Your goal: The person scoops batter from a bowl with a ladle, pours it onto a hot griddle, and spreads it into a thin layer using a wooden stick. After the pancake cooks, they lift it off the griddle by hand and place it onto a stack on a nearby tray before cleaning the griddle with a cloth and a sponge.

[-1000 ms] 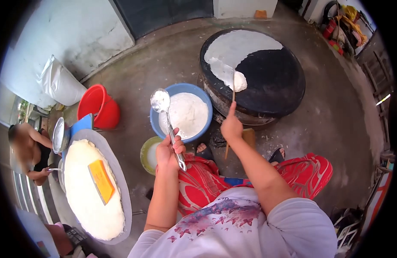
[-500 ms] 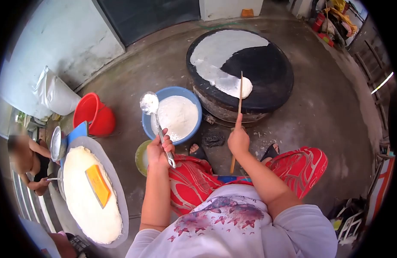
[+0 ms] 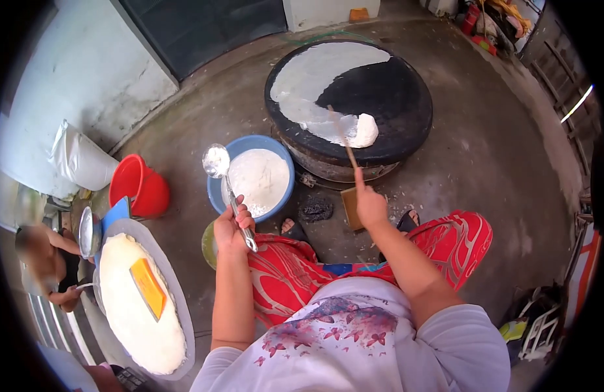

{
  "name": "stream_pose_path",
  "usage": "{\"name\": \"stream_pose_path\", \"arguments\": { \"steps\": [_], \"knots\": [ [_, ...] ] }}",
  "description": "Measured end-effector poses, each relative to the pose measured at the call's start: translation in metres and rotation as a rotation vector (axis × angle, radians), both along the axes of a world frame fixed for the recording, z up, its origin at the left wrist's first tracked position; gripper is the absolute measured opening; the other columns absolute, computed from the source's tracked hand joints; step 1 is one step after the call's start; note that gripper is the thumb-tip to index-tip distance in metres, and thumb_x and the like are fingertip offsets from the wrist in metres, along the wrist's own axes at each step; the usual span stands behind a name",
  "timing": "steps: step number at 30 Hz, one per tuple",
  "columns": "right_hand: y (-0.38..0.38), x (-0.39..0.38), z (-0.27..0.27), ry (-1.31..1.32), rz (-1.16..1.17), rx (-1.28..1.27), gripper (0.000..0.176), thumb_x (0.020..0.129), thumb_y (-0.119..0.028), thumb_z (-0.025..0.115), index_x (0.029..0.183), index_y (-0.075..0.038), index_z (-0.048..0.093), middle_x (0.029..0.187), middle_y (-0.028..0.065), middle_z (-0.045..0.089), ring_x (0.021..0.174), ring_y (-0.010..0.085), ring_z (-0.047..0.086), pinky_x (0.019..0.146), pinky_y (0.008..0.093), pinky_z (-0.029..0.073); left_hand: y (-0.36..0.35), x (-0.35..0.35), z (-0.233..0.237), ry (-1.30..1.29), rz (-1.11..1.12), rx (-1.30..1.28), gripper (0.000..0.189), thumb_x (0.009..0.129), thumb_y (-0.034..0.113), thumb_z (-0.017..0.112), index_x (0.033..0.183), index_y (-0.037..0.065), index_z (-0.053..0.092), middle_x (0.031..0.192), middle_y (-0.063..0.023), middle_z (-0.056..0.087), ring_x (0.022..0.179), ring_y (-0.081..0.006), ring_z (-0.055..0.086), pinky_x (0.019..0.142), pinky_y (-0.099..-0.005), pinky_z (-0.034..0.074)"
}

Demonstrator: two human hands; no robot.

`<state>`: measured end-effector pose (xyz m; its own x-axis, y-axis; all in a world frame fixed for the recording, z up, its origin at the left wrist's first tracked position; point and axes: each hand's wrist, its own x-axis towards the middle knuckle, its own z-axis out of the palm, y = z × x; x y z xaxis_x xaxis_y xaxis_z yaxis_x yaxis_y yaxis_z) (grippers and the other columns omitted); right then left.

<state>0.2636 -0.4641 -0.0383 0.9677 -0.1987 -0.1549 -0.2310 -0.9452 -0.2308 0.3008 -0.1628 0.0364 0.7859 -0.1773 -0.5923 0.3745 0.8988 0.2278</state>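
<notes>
My left hand (image 3: 232,225) is closed round the handle of a metal ladle (image 3: 217,161) with white batter in its bowl. Below the ladle stands a blue basin (image 3: 288,184) of thick white batter (image 3: 257,179). Held in my right hand (image 3: 372,208) is a wooden spreader (image 3: 345,144), its narrow end over the griddle beside a lump of white batter (image 3: 365,131). A flat square wooden piece (image 3: 352,209), apparently its other end, shows below that hand. On the round black griddle (image 3: 406,108), a thin white layer (image 3: 302,78) curves along the left side.
To the left, a round tray (image 3: 186,326) carries a white mass with a yellow scraper (image 3: 148,288) on it. Behind it are a red bucket (image 3: 137,187) and a white sack (image 3: 83,160). Another person (image 3: 53,261) sits at far left. A green bowl (image 3: 209,246) is partly behind my left hand.
The spreader has turned: its far end tilts left and the square piece now shows its flat face. The batter lump sits to the right of the stick. The camera view has shifted slightly.
</notes>
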Motion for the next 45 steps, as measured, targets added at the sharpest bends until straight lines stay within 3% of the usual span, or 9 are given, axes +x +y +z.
{"name": "stream_pose_path", "arguments": {
  "steps": [5,7,11,14,20,24,32,37,45],
  "knots": [
    [-0.054,-0.008,-0.003,-0.087,-0.207,0.077,0.068,0.081,-0.007,0.043,0.14,-0.021,0.011,0.08,0.0184,0.058,0.068,0.0336,0.06,0.06,0.0449,0.047,-0.003,0.0,0.0,-0.007,-0.015,-0.025,0.029,0.094,0.02,0.03,0.105,-0.002,0.045,0.07,-0.0045,0.044,0.05,-0.0094,0.036,0.041,-0.0204,0.032],
    [-0.048,-0.002,0.003,-0.168,-0.63,1.145,0.058,0.081,-0.008,0.046,0.135,-0.02,0.029,0.074,0.0167,0.058,0.063,0.0331,0.059,0.058,0.0445,0.046,-0.006,0.001,-0.001,-0.008,0.003,-0.024,0.029,0.094,0.02,0.03,0.105,-0.002,0.045,0.069,-0.0042,0.043,0.05,-0.0093,0.036,0.041,-0.0204,0.033],
    [-0.026,-0.025,-0.011,-0.427,-0.003,0.182,0.049,0.077,-0.016,0.053,0.124,-0.03,0.046,0.064,0.0124,0.057,0.057,0.0308,0.056,0.053,0.0419,0.045,-0.011,0.006,-0.001,0.011,0.018,-0.047,0.028,0.093,0.019,0.031,0.104,-0.002,0.046,0.067,-0.0032,0.043,0.049,-0.0088,0.036,0.041,-0.0202,0.033],
    [-0.082,-0.029,-0.026,-0.437,-0.201,0.008,0.048,0.076,-0.017,0.054,0.122,-0.031,0.048,0.065,0.0133,0.057,0.061,0.0321,0.057,0.056,0.042,0.045,-0.015,0.006,0.002,0.027,0.014,-0.04,0.028,0.093,0.019,0.032,0.104,-0.002,0.046,0.067,-0.0034,0.043,0.049,-0.0086,0.037,0.04,-0.0199,0.033],
    [-0.113,-0.004,-0.006,-0.45,-0.4,0.234,0.049,0.075,-0.016,0.055,0.122,-0.029,0.048,0.064,0.0117,0.058,0.06,0.0309,0.058,0.055,0.0433,0.045,-0.027,0.009,0.004,0.016,0.022,0.028,0.027,0.093,0.018,0.032,0.103,-0.003,0.046,0.067,-0.0036,0.044,0.049,-0.0084,0.037,0.04,-0.0195,0.033],
    [-0.126,-0.032,-0.019,-0.482,-0.039,0.061,0.051,0.071,-0.014,0.056,0.12,-0.028,0.05,0.07,0.0088,0.055,0.061,0.0286,0.057,0.054,0.0417,0.045,-0.033,0.013,0.004,0.032,0.027,0.03,0.029,0.093,0.019,0.031,0.104,-0.004,0.046,0.066,-0.0035,0.043,0.049,-0.0084,0.037,0.04,-0.0195,0.033],
    [-0.171,0.008,0.011,-0.447,-0.457,0.259,0.044,0.07,-0.015,0.056,0.113,-0.024,0.057,0.075,0.0117,0.058,0.067,0.0302,0.058,0.061,0.039,0.047,-0.047,0.019,0.005,0.057,0.048,0.057,0.03,0.093,0.02,0.031,0.104,-0.004,0.046,0.068,-0.0029,0.044,0.049,-0.0083,0.038,0.04,-0.02,0.033],
    [-0.203,-0.044,-0.008,-0.378,0.141,-0.014,0.051,0.069,-0.011,0.057,0.117,-0.025,0.053,0.073,0.0102,0.056,0.061,0.03,0.056,0.056,0.0383,0.047,-0.057,0.023,0.006,0.087,0.072,0.062,0.03,0.093,0.02,0.032,0.104,-0.004,0.046,0.068,-0.0029,0.044,0.049,-0.0083,0.039,0.039,-0.02,0.033],
    [-0.25,0.05,-0.006,-0.601,-0.077,0.152,0.049,0.07,-0.01,0.056,0.117,-0.024,0.053,0.07,0.0093,0.055,0.064,0.0293,0.057,0.057,0.038,0.047,-0.078,0.035,0.003,0.115,0.086,0.119,0.031,0.093,0.02,0.032,0.105,-0.005,0.046,0.068,-0.0039,0.044,0.048,-0.0086,0.038,0.039,-0.0199,0.032]
  ]
}}
